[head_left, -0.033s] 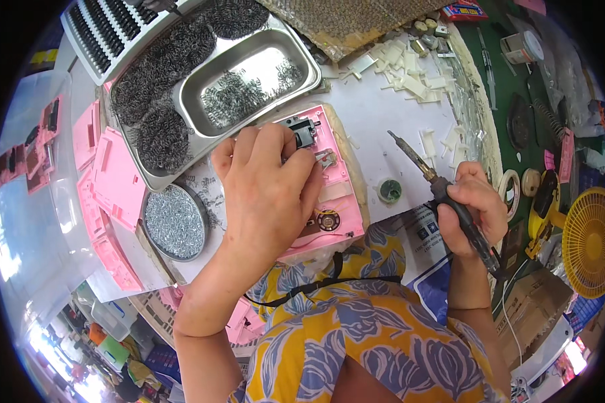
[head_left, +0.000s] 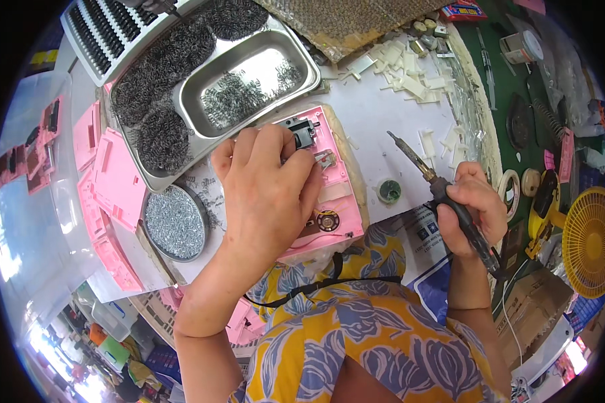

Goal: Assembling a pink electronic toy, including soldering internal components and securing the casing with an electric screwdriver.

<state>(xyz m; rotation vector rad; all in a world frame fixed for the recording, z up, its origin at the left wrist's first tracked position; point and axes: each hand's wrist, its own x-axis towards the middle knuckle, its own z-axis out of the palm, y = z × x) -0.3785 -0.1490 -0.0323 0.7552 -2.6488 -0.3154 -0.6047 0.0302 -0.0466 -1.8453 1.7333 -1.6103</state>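
My right hand [head_left: 477, 208] is wrapped round the dark handle of a soldering iron [head_left: 450, 198], its pointed tip angled up and to the left over the white work surface. Under my left hand [head_left: 265, 181] lies an open pink plastic casing [head_left: 339, 171]. The fingers of that hand are bent and closed over the casing's left side, and their tips are hidden, so what they pinch cannot be made out. Beside them in the casing are a black and grey mechanism [head_left: 304, 133], a small metal piece [head_left: 325, 160] and a round speaker-like part [head_left: 328, 220] with thin wires.
A metal tray [head_left: 249, 91] full of small springs stands at the upper left. Below it sit a round dish of tiny metal parts [head_left: 175, 221] and pink panels [head_left: 117, 174]. White plastic pieces [head_left: 407, 70], a small green pot [head_left: 388, 191] and a yellow fan [head_left: 586, 242] are to the right.
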